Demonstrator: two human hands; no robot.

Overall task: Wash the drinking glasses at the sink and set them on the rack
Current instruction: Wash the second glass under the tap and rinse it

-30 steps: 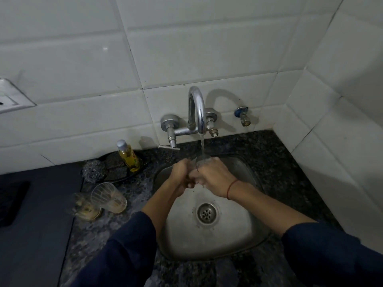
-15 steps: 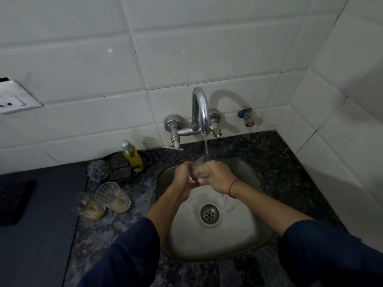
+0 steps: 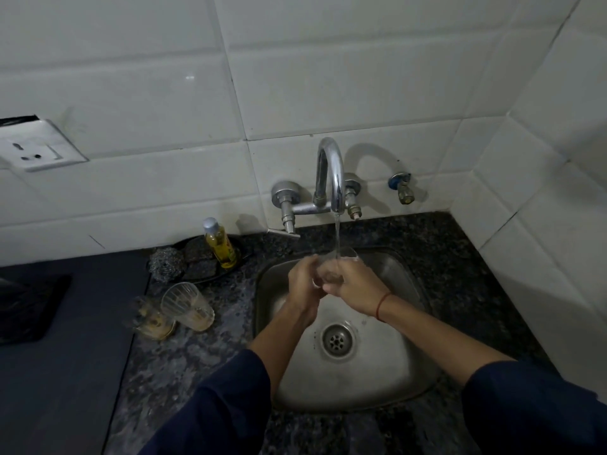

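While your left hand (image 3: 303, 279) and right hand (image 3: 353, 284) both curl round a clear glass (image 3: 345, 254), you hold it mouth-up under the water running from the tap (image 3: 330, 172), over the back of the steel sink (image 3: 394, 372). Off to your left on the dark stone counter (image 3: 203, 356), a ribbed glass (image 3: 187, 305) sits just beside a second glass (image 3: 152, 320), with a soap bottle (image 3: 220, 244) and a scrubber (image 3: 165, 262) behind them.

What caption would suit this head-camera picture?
Left hand and right hand hold a glass under the running tap above the steel sink.
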